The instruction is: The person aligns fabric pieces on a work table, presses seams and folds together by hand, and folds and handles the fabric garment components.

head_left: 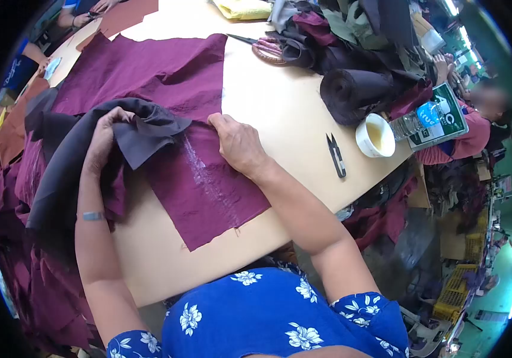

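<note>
A maroon cloth (142, 68) lies spread over the table, and its near part carries a whitish streak running toward the front corner. Over it is a bunched dark grey cloth (59, 173), which also drapes down past my left forearm. My left hand (108, 134) is closed, its curled fingers gripping a fold of the grey cloth. My right hand (238, 143) pinches the right side of the maroon cloth, close to the tip of the grey one. Whether its fingertips also catch the grey cloth I cannot tell.
On the pale table (291, 107) to the right are thread snips (336, 156), a white bowl (375, 136), a bottle (411, 123) and a dark fabric roll (351, 92). Scissors (268, 51) lie beside a heap of scraps. Other people's hands (81, 19) work at the far left.
</note>
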`<state>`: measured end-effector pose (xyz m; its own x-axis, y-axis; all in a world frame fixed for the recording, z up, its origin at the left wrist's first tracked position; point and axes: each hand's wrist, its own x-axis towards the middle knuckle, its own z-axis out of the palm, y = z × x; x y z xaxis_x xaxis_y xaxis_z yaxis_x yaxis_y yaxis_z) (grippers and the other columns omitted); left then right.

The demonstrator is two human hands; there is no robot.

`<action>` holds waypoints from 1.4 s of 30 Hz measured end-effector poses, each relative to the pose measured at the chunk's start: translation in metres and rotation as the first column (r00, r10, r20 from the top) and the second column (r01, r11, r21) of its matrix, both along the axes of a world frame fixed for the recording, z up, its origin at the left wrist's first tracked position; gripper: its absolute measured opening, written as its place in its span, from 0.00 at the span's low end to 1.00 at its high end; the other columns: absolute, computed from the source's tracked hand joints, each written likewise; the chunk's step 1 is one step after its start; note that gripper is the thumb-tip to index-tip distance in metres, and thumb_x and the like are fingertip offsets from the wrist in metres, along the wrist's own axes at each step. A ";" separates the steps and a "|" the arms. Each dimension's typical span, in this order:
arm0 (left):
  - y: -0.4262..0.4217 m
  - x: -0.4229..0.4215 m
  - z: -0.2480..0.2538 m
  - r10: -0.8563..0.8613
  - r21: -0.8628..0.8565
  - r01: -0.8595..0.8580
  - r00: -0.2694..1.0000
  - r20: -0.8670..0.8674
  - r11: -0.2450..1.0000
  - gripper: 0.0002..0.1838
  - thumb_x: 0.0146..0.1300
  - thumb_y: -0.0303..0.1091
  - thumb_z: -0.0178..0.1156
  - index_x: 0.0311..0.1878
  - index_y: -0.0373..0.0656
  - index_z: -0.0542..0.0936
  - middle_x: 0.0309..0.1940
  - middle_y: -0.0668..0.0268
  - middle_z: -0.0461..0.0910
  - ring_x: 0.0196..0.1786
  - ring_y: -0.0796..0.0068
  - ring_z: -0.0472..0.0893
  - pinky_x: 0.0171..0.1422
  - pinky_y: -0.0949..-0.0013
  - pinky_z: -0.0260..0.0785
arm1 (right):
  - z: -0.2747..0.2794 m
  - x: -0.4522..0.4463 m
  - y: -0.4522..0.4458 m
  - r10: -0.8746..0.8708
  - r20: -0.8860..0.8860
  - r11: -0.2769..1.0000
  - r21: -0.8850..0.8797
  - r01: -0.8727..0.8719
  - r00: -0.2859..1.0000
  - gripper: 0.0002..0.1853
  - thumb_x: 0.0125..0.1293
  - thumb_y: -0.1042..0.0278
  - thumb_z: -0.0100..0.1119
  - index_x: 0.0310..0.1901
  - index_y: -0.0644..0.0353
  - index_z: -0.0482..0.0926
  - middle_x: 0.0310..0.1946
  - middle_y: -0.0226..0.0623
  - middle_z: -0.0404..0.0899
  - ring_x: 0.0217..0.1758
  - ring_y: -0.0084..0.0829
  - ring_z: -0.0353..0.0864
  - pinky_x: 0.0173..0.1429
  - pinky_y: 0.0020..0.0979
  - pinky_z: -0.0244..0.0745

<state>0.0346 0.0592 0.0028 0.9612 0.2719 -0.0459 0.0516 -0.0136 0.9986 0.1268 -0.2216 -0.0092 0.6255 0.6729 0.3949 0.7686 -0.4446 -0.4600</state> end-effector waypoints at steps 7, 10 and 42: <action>-0.081 -0.031 0.022 -0.070 0.710 -0.701 0.707 0.704 0.058 0.15 0.48 0.16 0.53 0.40 0.40 0.74 0.38 0.56 0.78 0.40 0.53 0.77 0.49 0.56 0.67 | 0.002 0.002 0.003 0.016 0.019 1.000 -0.021 -0.015 1.000 0.09 0.60 0.78 0.45 0.42 0.62 0.72 0.34 0.46 0.79 0.35 0.48 0.80 0.39 0.42 0.76; -0.121 -0.066 0.003 -0.555 0.909 -0.318 0.720 0.415 0.267 0.11 0.42 0.25 0.60 0.32 0.44 0.72 0.30 0.63 0.75 0.35 0.62 0.78 0.43 0.61 0.71 | 0.000 -0.001 0.003 0.025 0.030 0.999 -0.043 -0.023 0.999 0.09 0.61 0.77 0.45 0.42 0.61 0.72 0.33 0.46 0.78 0.35 0.48 0.80 0.38 0.43 0.76; -0.129 -0.062 0.002 -0.203 0.937 -0.092 0.965 0.167 0.337 0.12 0.52 0.19 0.55 0.41 0.38 0.75 0.43 0.58 0.73 0.46 0.57 0.75 0.50 0.60 0.69 | 0.032 0.006 -0.009 -0.104 0.227 0.978 0.198 0.059 0.968 0.08 0.51 0.76 0.60 0.32 0.57 0.73 0.35 0.34 0.73 0.41 0.35 0.74 0.45 0.38 0.67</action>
